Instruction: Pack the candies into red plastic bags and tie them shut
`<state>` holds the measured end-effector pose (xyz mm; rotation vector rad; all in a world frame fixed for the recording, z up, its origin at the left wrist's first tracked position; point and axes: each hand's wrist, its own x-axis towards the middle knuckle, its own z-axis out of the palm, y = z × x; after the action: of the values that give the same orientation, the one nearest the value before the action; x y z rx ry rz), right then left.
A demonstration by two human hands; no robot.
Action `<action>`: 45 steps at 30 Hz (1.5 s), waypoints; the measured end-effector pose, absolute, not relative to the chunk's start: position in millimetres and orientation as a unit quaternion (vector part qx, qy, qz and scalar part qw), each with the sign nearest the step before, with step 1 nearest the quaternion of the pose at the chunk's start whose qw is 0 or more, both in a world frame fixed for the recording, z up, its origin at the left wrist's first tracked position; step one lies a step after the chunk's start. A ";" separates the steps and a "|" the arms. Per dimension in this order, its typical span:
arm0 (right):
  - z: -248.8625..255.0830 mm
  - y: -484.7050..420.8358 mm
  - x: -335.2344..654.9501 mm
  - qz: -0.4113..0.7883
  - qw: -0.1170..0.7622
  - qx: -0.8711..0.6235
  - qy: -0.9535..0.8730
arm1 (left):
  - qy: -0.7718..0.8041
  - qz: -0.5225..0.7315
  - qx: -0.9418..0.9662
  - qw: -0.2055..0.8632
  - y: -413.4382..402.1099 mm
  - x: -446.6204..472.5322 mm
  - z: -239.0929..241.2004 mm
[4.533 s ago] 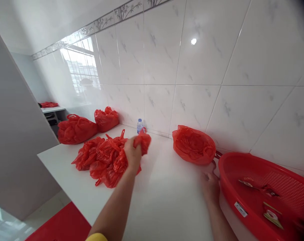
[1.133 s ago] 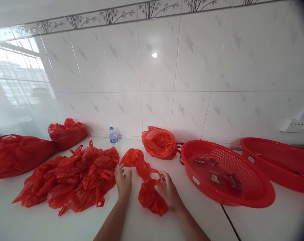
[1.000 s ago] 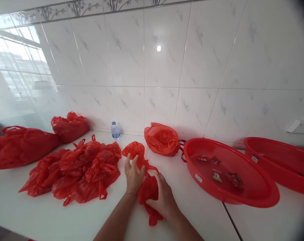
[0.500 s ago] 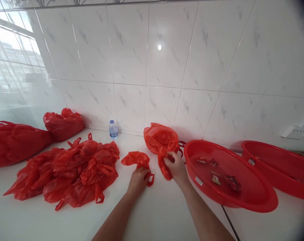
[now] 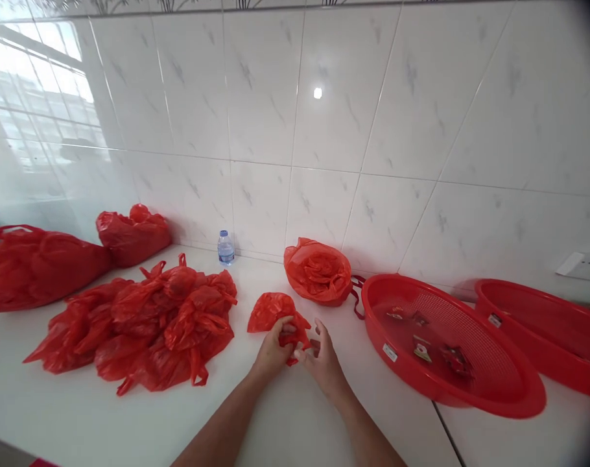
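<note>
A small knotted red plastic bag lies on the white counter in front of me. My left hand is closed on its near end. My right hand meets it from the right, fingertips pinching the same bag's knotted handles. Just behind, an open red bag stuffed with other bags rests by the wall. To the left is a pile of several knotted red bags.
A red perforated basket holding several small packets stands to the right, a second red basket beyond it. A small water bottle stands at the tiled wall. Two fuller red bags lie at far left. A wall socket is at right.
My right hand carried one bag up to the open bag by the wall, let go of it, and has come back to the small bag under my left hand.
</note>
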<state>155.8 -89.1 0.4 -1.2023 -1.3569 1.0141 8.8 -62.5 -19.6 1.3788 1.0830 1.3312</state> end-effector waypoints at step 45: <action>-12.6 -79.1 180.9 0.545 0.634 -0.437 -0.331 | 0.375 0.690 0.253 0.565 -57.1 34.6 1.8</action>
<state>180.9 -79.1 -12.6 -0.9998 -0.7566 1.2456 34.6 -57.1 1.8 0.5954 0.8818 1.6238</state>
